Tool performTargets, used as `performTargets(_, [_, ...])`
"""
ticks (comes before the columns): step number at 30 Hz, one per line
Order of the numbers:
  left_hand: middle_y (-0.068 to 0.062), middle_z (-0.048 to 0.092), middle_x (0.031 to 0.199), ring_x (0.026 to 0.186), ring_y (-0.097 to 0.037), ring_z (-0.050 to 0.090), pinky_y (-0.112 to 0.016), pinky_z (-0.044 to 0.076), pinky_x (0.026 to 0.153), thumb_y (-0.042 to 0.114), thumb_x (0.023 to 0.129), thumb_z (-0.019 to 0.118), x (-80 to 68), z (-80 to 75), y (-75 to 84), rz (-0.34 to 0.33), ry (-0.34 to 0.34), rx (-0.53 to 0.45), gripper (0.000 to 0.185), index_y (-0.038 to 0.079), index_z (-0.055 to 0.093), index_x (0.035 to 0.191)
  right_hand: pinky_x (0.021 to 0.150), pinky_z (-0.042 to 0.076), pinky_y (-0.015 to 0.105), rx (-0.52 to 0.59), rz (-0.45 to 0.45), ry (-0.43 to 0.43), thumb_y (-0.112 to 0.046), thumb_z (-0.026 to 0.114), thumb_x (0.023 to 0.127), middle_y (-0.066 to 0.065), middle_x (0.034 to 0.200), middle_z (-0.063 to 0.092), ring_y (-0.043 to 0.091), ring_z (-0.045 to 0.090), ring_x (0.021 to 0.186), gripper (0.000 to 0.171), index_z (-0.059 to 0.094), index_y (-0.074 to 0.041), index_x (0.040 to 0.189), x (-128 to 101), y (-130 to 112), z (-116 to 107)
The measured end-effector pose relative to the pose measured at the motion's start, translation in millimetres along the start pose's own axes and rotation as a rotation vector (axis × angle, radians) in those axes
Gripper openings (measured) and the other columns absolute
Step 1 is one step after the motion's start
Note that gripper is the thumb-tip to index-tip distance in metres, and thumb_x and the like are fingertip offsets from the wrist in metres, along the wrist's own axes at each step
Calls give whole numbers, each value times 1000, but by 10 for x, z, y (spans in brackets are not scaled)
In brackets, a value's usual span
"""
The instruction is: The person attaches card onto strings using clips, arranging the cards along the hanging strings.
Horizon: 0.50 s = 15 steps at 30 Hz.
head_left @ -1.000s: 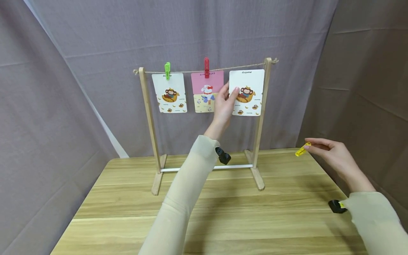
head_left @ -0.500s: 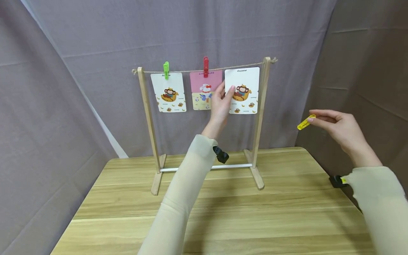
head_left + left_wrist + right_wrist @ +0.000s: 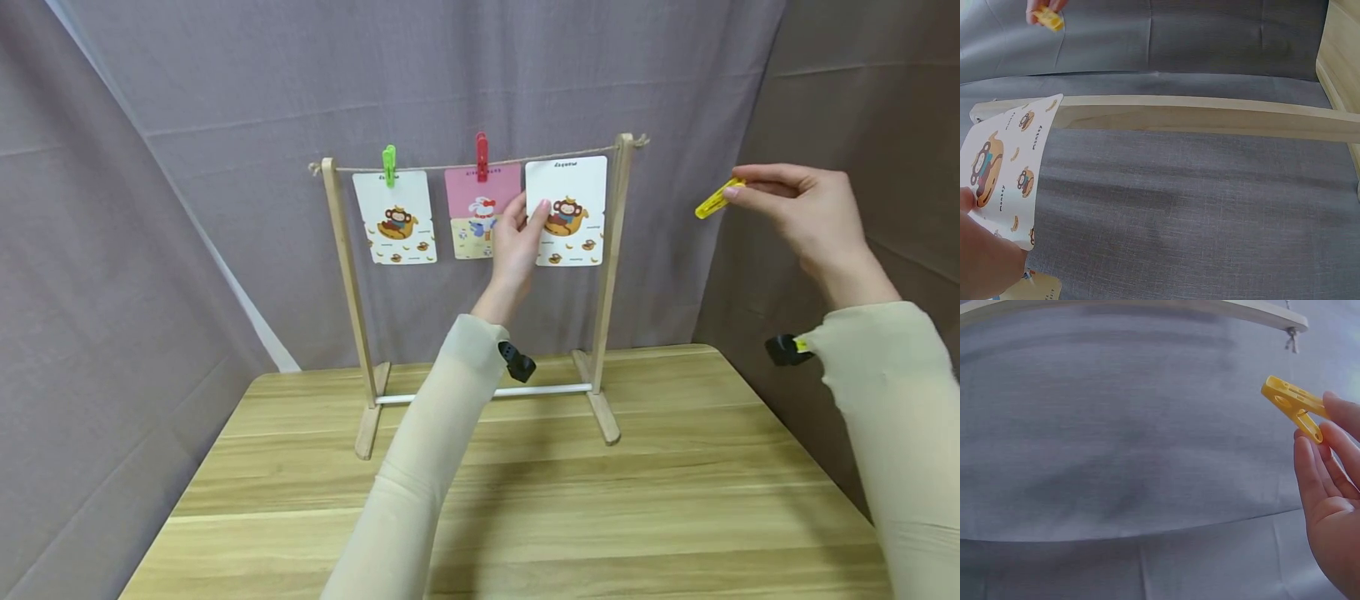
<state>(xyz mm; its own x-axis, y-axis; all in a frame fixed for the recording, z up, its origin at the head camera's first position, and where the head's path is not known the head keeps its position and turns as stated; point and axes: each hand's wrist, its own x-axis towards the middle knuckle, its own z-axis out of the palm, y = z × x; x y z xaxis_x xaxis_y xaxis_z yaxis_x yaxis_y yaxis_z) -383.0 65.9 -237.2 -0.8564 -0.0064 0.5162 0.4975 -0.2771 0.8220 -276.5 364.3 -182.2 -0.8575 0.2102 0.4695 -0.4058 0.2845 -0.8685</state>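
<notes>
My left hand (image 3: 517, 248) pinches a white monkey card (image 3: 577, 177) by its left edge, thumb in front. The card's top edge lies near the twine (image 3: 552, 156), close to the frame's right post. Off to the right, my right hand (image 3: 817, 218) pinches a yellow clothespin (image 3: 715, 200) at about the height of the cards. In the right wrist view the clothespin (image 3: 1294, 407) is held by its handle ends, its tip pointing away from the fingers. A second monkey card (image 3: 405, 250) hangs from a green clothespin (image 3: 389, 165), and a pink-and-yellow card (image 3: 459, 200) from a red clothespin (image 3: 482, 156).
A wooden frame (image 3: 609, 271) with two posts and a white lower bar (image 3: 551, 390) stands on the wood-grain table (image 3: 600, 517). Its feet reach toward me. Grey curtains (image 3: 225, 75) hang behind and at both sides.
My right hand has risen from near the table's height to the cards' height, still pinching the yellow clothespin. The left hand and its card have shifted slightly left and up.
</notes>
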Motion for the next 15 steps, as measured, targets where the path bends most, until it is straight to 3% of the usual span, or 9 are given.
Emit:
performTargets(11, [-13, 69, 124, 101, -18, 67, -23, 54, 84, 16, 101, 64, 13, -28, 6, -28, 6, -5, 42, 0, 56, 139, 75, 45, 10, 142, -64, 23, -2, 85, 79, -8, 92, 76, 3, 69, 86, 32, 78, -6, 110, 270, -339, 93])
performTargets(15, [-13, 70, 122, 98, -15, 67, -22, 53, 82, 15, 100, 65, 17, -20, 4, -20, 8, -14, 41, -1, 57, 137, 78, 44, 9, 188, -71, 48, -1, 86, 78, -6, 95, 76, 5, 67, 90, 33, 78, -5, 109, 336, -469, 60])
